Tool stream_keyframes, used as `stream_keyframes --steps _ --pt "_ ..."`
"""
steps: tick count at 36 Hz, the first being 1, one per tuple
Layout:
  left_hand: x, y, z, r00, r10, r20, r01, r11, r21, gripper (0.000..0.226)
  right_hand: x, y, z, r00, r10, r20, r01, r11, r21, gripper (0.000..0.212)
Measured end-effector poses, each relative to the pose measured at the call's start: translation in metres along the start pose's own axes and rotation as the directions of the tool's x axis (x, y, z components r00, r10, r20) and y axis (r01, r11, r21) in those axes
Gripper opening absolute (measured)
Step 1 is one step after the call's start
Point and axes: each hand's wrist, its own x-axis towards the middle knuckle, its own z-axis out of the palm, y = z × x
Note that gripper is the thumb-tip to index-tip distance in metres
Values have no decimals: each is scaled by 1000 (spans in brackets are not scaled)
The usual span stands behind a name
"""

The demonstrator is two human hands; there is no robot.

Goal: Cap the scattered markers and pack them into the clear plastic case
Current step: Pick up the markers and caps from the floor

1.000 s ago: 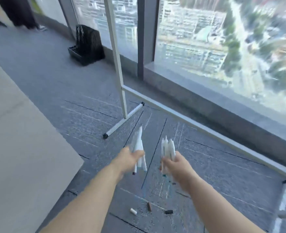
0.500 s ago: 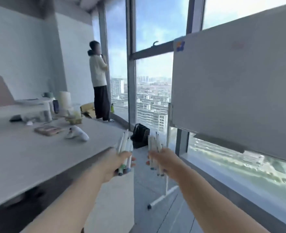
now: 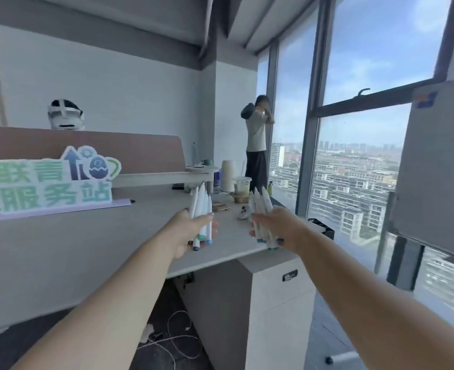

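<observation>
Well, the gathering part looked mostly done. The left hand [image 3: 191, 231] had its fingers and thumb curled round a fistful of white markers [image 3: 200, 202], and the right hand [image 3: 276, 225] was wrapped the same way round a second bunch [image 3: 260, 206]. Both bunches were held upright in the air just over the near edge of the desk [image 3: 100, 241]. Coloured ends, teal and blue, poked out below each fist; whether the pale upper ends wore caps I could not tell. I saw no clear plastic case anywhere on the desk, not by the green-lettered sign [image 3: 49, 180] nor by the plastic cup [image 3: 242, 184] and the clutter around it. So, by my reckoning, nothing was packed: the markers had to be set down and checked for caps, and the case found and filled.
</observation>
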Motion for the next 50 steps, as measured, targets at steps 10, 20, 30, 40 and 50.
stream_keyframes --steps 10,20,30,40,50 --pt "77 -44 -55 987 -75 -144 86 994 67 24 119 24 86 986 28 163 -23 999 -32 16" --pt "217 -93 -77 945 -117 -306 166 976 139 28 267 54 149 973 97 211 -48 973 -225 38" --pt "292 -115 -71 895 -116 -430 298 874 384 29 335 57 168 977 90 191 -6 917 -399 22" --pt "305 -110 -72 903 -76 -423 324 765 556 25 357 64 181 983 94 159 12 828 -560 31" --pt "301 -106 -72 926 -134 -353 340 705 622 46 364 67 174 986 69 153 50 750 -659 54"
